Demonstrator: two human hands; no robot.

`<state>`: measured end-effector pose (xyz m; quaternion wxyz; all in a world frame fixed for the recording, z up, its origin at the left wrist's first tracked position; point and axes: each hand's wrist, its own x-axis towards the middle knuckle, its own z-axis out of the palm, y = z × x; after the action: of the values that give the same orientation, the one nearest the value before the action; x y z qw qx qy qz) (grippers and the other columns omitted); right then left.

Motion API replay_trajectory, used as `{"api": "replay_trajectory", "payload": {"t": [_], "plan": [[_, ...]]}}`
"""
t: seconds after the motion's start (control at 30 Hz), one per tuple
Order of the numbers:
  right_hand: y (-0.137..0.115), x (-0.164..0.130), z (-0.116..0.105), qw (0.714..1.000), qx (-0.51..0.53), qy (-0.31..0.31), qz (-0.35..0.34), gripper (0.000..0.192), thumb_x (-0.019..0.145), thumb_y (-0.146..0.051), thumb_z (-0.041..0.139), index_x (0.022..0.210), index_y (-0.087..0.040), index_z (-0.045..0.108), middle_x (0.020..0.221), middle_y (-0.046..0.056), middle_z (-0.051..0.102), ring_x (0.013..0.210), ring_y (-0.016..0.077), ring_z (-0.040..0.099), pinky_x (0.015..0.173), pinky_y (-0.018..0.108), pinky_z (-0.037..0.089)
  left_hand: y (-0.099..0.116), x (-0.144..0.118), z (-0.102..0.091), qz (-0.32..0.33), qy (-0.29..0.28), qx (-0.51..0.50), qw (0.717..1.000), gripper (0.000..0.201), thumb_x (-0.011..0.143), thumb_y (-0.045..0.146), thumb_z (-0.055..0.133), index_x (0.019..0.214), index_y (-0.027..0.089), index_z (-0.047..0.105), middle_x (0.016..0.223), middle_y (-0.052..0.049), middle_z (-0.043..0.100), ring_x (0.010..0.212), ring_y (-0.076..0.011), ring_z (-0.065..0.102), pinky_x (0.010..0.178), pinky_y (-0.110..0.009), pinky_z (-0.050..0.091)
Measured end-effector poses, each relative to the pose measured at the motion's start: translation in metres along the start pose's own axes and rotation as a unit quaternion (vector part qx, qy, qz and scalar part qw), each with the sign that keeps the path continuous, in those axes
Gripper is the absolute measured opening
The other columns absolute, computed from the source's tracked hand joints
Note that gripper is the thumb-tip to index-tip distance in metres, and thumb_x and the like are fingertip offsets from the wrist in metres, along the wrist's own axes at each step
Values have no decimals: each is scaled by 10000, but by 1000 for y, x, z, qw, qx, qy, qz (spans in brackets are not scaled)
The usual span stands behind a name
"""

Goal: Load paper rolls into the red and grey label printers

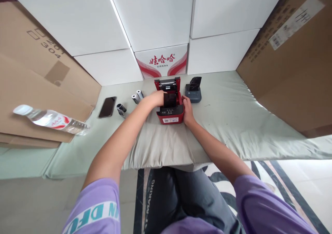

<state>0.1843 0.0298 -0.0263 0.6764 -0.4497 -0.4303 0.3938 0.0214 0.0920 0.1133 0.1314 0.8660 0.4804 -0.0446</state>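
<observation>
A red and black receipt printer stands on the cloth-covered surface with its lid tipped up and back. Inside its bay is a black roll. From the left, my left hand reaches in at the roll's left side, fingers closed against it; the fingertips are partly hidden. My right hand grips the printer's right wall, thumb side toward me. Two small white-ended rolls and a dark roll stand left of the printer.
A small dark blue device with a black strip standing up from it is just right of the printer. Left lie a phone and a water bottle. White boxes wall the back; large cardboard cartons flank both sides.
</observation>
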Motion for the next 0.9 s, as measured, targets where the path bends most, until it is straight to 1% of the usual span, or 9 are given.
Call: {"api": "replay_trajectory", "payload": {"t": [0.1, 0.2, 0.3, 0.37, 0.43, 0.53, 0.67, 0.83, 0.9], "plan": [[2, 1, 0, 1000, 0, 2, -5, 596, 889, -758, 529, 1222, -271, 615, 1332, 79, 665, 1287, 269, 586, 1194, 482, 411, 9, 6, 2, 3, -13, 30, 999, 103, 678, 253, 721, 759, 194, 749, 742, -99, 745, 756, -265, 681, 694, -322, 467], [5, 1, 0, 1000, 4, -2, 1, 585, 891, -750, 530, 1227, -278, 610, 1337, 72, 663, 1293, 268, 584, 1193, 486, 414, 3, 2, 4, 0, 7, -10, 1000, 122, 666, 269, 741, 744, 177, 751, 706, -74, 724, 765, -262, 675, 708, -324, 492], [5, 1, 0, 1000, 11, -9, 8, 580, 890, -743, 535, 1233, -279, 601, 1344, 72, 657, 1291, 266, 587, 1187, 485, 420, -9, -14, 0, 46, 36, -135, 989, 204, 689, 306, 742, 818, 154, 786, 746, -47, 730, 799, -252, 682, 732, -324, 529], [4, 1, 0, 1000, 10, -12, 7, 581, 891, -742, 534, 1234, -278, 599, 1344, 75, 654, 1285, 266, 588, 1177, 479, 427, -18, -30, -7, 85, 71, -234, 966, 318, 710, 330, 753, 970, 155, 813, 895, -58, 770, 903, -261, 706, 813, -343, 559], [3, 1, 0, 1000, 4, -9, 4, 584, 890, -744, 532, 1225, -271, 601, 1331, 82, 656, 1271, 269, 592, 1165, 475, 435, -30, -49, -16, 88, 111, -309, 940, 458, 713, 365, 794, 1131, 178, 801, 1079, -80, 780, 1015, -269, 710, 913, -374, 566], [0, 1, 1, 1000, 6, -5, 5, 583, 881, -743, 542, 1205, -262, 602, 1307, 91, 659, 1256, 276, 598, 1156, 478, 441, -57, -78, -29, 18, 167, -379, 910, 561, 722, 436, 834, 1223, 190, 774, 1163, -100, 764, 1034, -269, 712, 940, -404, 578], [-2, 0, 1, 1000, 10, -10, 12, 552, 880, -730, 555, 1191, -277, 604, 1305, 72, 663, 1258, 270, 598, 1161, 481, 435, -107, -107, -34, -107, 243, -429, 863, 526, 702, 414, 859, 1167, 185, 771, 1020, -75, 750, 897, -224, 721, 820, -357, 600], [-2, 0, -1, 1000, 9, -18, 19, 538, 883, -715, 556, 1190, -276, 602, 1302, 67, 666, 1251, 265, 599, 1154, 474, 434, -153, -109, -16, -285, 223, -416, 834, 399, 584, 329, 903, 901, 159, 729, 787, -47, 710, 676, -183, 665, 641, -306, 555], [-3, 0, -1, 1000, 11, -20, 21, 532, 877, -709, 568, 1184, -275, 602, 1294, 68, 669, 1243, 267, 603, 1149, 475, 438, -162, -100, -7, -310, 228, -372, 845, 359, 597, 324, 885, 842, 158, 682, 720, -43, 687, 656, -184, 656, 624, -311, 547]]}}
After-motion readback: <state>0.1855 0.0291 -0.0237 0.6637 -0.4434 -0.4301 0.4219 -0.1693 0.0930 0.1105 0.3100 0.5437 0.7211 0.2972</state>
